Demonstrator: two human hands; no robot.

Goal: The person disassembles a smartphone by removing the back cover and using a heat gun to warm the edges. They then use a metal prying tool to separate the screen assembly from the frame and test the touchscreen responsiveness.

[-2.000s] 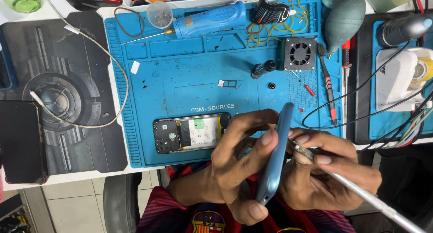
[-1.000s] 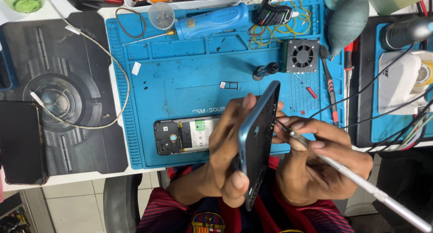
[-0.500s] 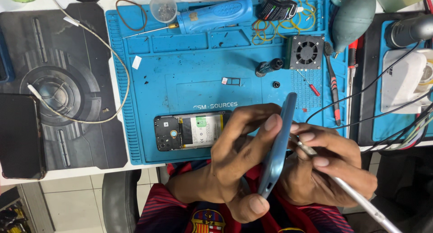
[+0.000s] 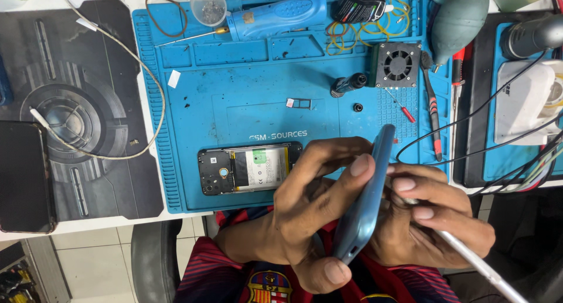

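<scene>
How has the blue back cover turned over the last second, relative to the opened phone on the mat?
Yes: the blue back cover has turned edge-on, beside the opened phone.

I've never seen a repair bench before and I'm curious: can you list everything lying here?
Blue silicone work mat: one, centre of table.
Opened phone body with battery showing: one, black, mat's near edge.
Blue electric screwdriver: one, top of mat.
Small square black fan: one, right on mat.
Teal rubber air blower: one, upper right.
Red-tipped small screwdriver: one, below fan.
White cable: one, across dark mat, left.
Black phone: one, far left.
Blue phone back cover: one, held on edge.
Silver metal tool: one, right.
Left hand: grips cover.
Right hand: holds tool.
</scene>
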